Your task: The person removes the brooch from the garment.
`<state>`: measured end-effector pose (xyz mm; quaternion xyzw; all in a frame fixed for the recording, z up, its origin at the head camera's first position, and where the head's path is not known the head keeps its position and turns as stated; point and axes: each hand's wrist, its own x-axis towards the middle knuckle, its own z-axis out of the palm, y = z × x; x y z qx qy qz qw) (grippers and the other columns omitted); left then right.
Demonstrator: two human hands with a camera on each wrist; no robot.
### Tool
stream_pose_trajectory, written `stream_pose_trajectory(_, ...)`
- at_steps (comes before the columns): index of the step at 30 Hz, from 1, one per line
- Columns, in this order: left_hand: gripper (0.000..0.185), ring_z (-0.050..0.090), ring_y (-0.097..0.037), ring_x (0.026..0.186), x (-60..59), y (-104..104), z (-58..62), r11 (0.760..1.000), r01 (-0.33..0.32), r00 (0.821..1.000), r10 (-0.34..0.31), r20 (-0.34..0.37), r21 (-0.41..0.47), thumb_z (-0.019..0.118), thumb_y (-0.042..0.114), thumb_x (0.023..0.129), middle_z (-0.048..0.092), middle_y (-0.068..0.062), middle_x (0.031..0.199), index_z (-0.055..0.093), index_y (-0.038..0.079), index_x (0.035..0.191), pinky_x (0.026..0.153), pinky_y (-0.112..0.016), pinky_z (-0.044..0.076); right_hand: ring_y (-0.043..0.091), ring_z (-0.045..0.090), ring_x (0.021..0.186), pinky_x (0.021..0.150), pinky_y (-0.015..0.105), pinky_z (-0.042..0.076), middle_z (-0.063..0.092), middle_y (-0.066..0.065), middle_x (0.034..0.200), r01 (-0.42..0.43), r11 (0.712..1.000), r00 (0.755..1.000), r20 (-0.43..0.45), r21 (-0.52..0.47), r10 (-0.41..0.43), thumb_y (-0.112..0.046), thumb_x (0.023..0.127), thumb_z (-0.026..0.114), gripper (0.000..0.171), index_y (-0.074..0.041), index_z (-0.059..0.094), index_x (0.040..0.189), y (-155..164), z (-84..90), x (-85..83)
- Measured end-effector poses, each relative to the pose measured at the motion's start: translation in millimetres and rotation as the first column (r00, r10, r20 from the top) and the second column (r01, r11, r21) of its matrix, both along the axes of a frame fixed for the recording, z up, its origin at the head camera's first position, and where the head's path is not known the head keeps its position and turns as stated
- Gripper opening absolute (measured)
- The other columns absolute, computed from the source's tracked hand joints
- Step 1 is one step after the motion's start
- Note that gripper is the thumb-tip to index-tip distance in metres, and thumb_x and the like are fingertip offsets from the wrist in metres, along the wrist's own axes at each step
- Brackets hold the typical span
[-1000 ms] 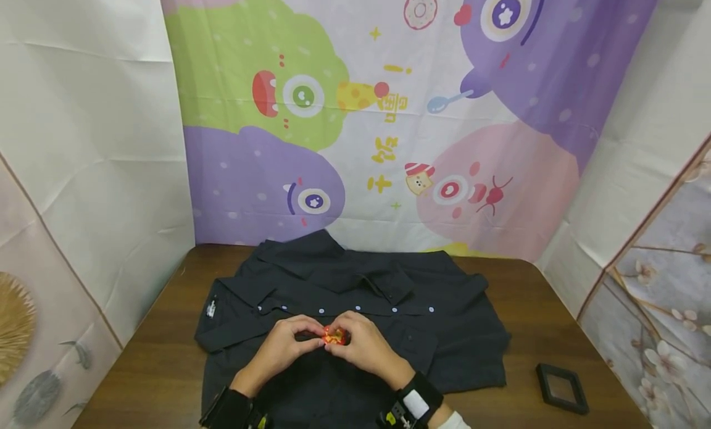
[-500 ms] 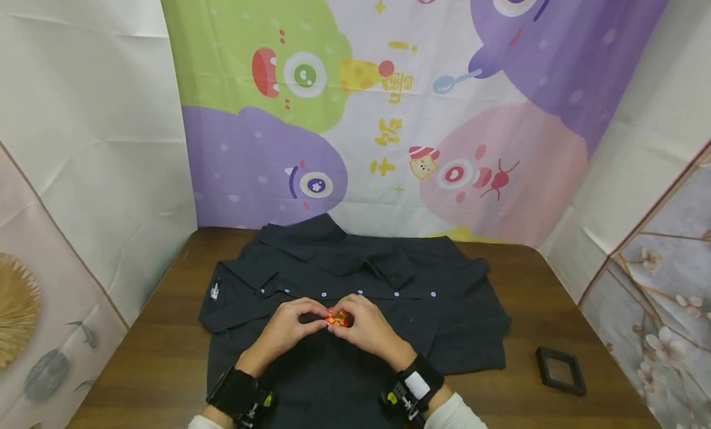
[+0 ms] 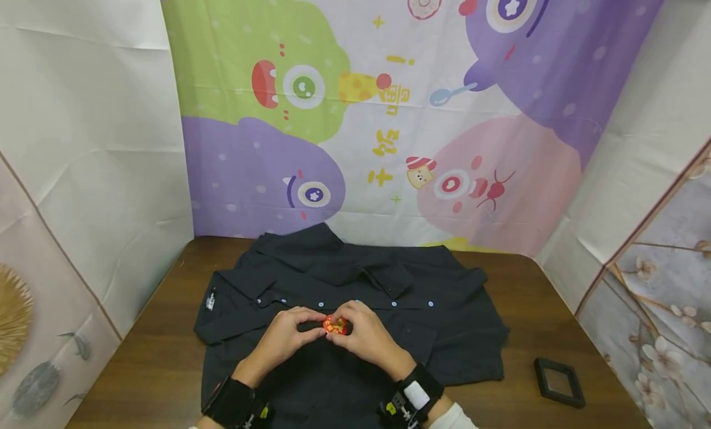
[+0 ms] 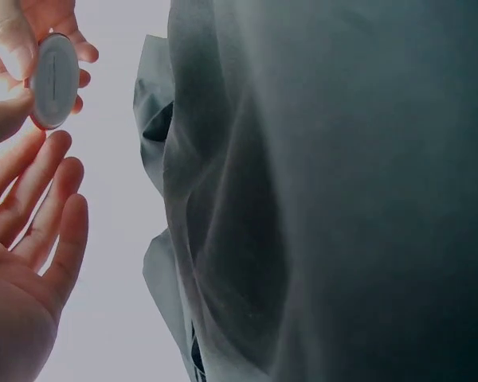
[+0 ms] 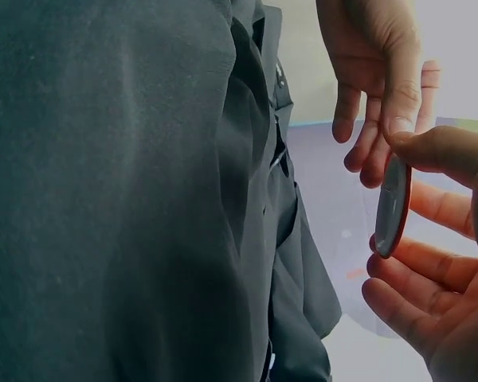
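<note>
Between both hands is a round red pin badge (image 3: 336, 325) with a yellow design, held above a dark shirt (image 3: 411, 330). My left hand (image 3: 289, 333) pinches its left edge with thumb and fingertips. On the opposite edge, my right hand (image 3: 369, 336) grips it the same way and covers part of the face. The left wrist view shows the badge's grey back (image 4: 56, 81) with a thin straight pin across it. Seen nearly edge-on in the right wrist view, the badge (image 5: 393, 207) stands upright between fingers and thumb.
The shirt lies spread on a brown wooden table (image 3: 150, 355), its row of light buttons (image 3: 394, 304) running across. A black square frame (image 3: 560, 383) lies at the right. Behind the table hangs a cartoon-print cloth (image 3: 378, 219), with pale panels at both sides.
The head view tilts down and then partly back up. Both hands keep holding the badge over the shirt, with only slight finger shifts.
</note>
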<state>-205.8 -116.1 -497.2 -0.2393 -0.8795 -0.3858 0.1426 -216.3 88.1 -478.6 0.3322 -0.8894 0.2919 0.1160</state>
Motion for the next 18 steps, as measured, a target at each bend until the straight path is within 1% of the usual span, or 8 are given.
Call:
stream_pose_trajectory(5,0.022,0.069,-0.017,0.096,-1.3,1.7,2.7,1.0,-0.015,1.0,0.015,-0.006,-0.01,0.079,0.023,0.081,0.075,0.002,0.099,0.077,0.014,0.1,0.085,-0.037,0.056,0.013,0.058,0.089,0.078,0.027,0.051,0.065,-0.001,0.096,0.012,1.0,1.0,-0.024,0.008,-0.012,-0.026,0.077,0.083,0.021,-0.015,0.068,0.088,1.5,3.6,-0.9)
stream_pose_trajectory(14,0.023,0.068,-0.017,0.097,-1.2,3.3,4.4,0.999,-0.035,0.999,0.035,0.004,-0.04,0.078,0.025,0.081,0.074,0.002,0.1,0.077,0.016,0.102,0.086,-0.039,0.055,0.014,0.058,0.092,0.079,0.028,0.052,0.066,0.0,0.099,0.008,1.0,1.0,-0.002,0.005,-0.008,-0.024,0.079,0.081,0.019,-0.015,0.069,0.09,3.2,5.6,-0.6)
stream_pose_trajectory(18,0.023,0.069,-0.018,0.098,-0.8,4.4,5.4,0.999,-0.042,0.999,0.042,0.004,-0.032,0.078,0.025,0.082,0.075,0.001,0.1,0.077,0.015,0.102,0.086,-0.039,0.055,0.015,0.059,0.093,0.08,0.028,0.053,0.066,0.001,0.101,0.01,1.0,1.0,-0.006,0.004,-0.01,-0.024,0.079,0.082,0.019,-0.014,0.072,0.092,3.2,7.5,-0.5)
